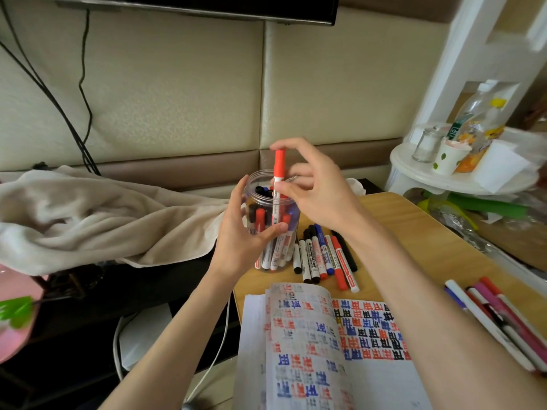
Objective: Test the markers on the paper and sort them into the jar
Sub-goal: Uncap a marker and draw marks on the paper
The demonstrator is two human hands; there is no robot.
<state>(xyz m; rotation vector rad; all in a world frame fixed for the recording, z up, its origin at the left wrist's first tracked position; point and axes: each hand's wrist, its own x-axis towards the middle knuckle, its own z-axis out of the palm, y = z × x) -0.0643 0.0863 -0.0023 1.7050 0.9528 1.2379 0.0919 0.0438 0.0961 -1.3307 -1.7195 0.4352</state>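
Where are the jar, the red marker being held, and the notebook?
jar (pixel 251 182), head view, clear upper wall.
red marker (pixel 279 162), head view, red cap.
notebook (pixel 299 335), head view, curled page.

— On the light wooden table (pixel 408 220), far left corner: clear round plastic jar (pixel 260 199), packed with upright markers (pixel 276 247); red-capped white marker (pixel 278 173) poking from its mouth.
— Right of the jar?
— Lying flat in a row, capped red, blue and black markers (pixel 322 255). Nearer: open scribbled paper notebook (pixel 310 344). Near right edge: pink and white pens (pixel 497 309). Left, off the table: beige cloth blanket (pixel 88 220).
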